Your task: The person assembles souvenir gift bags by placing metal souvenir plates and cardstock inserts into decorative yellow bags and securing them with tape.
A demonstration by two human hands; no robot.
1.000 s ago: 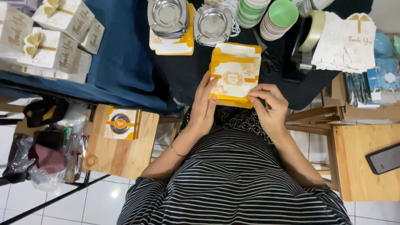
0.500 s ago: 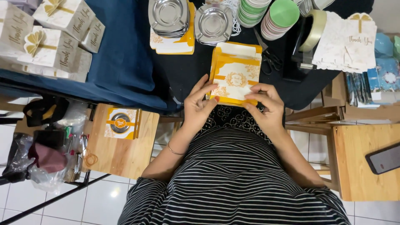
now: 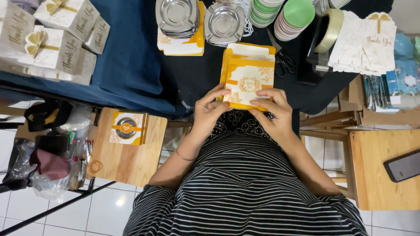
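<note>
Yellow-and-white gift box (image 3: 248,78), flat, lies on dark worktop (image 3: 197,74) at its near edge, top flap open. Left hand (image 3: 209,111) grips box's lower left corner, fingers closed on it. Right hand (image 3: 273,111) grips lower right edge, fingers curled over. Just beyond: scissors (image 3: 282,59), two stacks of metal trays (image 3: 223,22), stacked green bowls (image 3: 297,13), tape roll (image 3: 330,26).

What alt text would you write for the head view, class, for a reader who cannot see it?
Seen from above, a person's left hand and right hand hold a flat orange-and-white gift box at a dark-clothed table. Beyond it lie stacked metal trays, scissors and a tape roll.
</note>
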